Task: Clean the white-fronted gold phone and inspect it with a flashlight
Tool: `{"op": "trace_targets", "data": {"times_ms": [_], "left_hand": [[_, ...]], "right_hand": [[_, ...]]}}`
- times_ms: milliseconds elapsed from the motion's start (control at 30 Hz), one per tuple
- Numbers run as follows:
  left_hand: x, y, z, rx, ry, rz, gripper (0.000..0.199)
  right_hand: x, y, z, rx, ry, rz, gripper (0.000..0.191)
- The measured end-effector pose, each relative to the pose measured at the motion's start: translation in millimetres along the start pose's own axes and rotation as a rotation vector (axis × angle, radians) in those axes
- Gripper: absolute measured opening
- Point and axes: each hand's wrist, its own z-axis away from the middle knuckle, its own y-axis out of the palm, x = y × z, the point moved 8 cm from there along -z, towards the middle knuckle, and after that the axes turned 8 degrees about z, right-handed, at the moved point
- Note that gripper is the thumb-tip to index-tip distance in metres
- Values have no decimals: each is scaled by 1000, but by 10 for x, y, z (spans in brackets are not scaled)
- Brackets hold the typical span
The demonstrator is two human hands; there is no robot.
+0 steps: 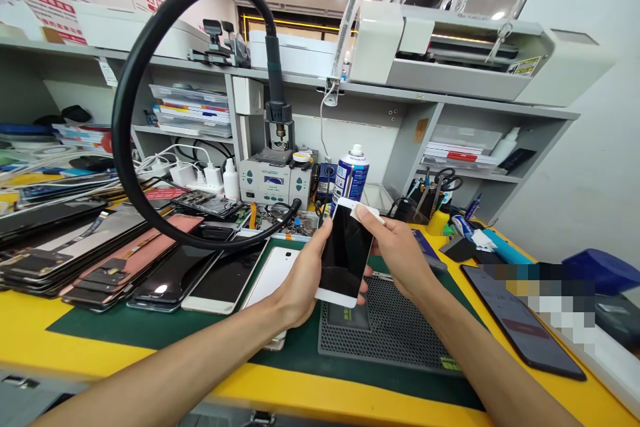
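Note:
A white-framed phone (pixel 345 253) with a dark screen is held up, slightly tilted, over the green mat. My left hand (pixel 305 273) is closed round its left side, with fingertips showing past the right edge. Against the top right corner of the screen, my right hand (pixel 395 240) pinches a small white cloth or wipe (pixel 367 211). Below the phone lies a grey perforated pad (pixel 400 327). Just left of my left hand, a white phone (pixel 273 273) rests on the green mat (pixel 100 327), partly hidden by my wrist.
Phones and screens (pixel 220 280) lie in rows at the left. A black hose (pixel 120 113) loops above them from a hot-air station (pixel 273 180). A blue spray can (pixel 350 173) stands behind the held phone. At the right are a large dark phone (pixel 520 320) and scissors (pixel 447 180).

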Motion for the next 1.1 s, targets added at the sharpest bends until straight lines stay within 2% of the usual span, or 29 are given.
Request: {"op": "trace_targets", "data": {"times_ms": [167, 267, 333, 433, 633, 733, 800, 900, 1000, 1100], "left_hand": [[-23, -67, -31, -29, 34, 30, 67], [-33, -124, -50, -64, 47, 40, 62], [-29, -119, -57, -46, 33, 62, 60], [-60, -59, -50, 16, 28, 111, 54], [-89, 55, -2, 64, -4, 134, 54], [-38, 102, 21, 92, -26, 98, 59], [15, 120, 34, 100, -49, 70, 64], [79, 128, 46, 101, -84, 71, 66], [97, 139, 46, 117, -110, 106, 67], [86, 128, 30, 116, -125, 136, 72]], "right_hand": [[6, 153, 35, 159, -2, 41, 30], [19, 212, 60, 213, -37, 96, 39], [12, 229, 72, 228, -34, 126, 47], [16, 211, 75, 203, -28, 127, 50], [41, 92, 40, 57, -28, 45, 31], [24, 15, 33, -10, 32, 47, 40], [4, -6, 33, -11, 90, 45, 47], [-20, -27, 31, -20, 144, 21, 47], [-29, -32, 29, -30, 140, -1, 42], [-11, 42, 44, 66, 91, -4, 33]]}}
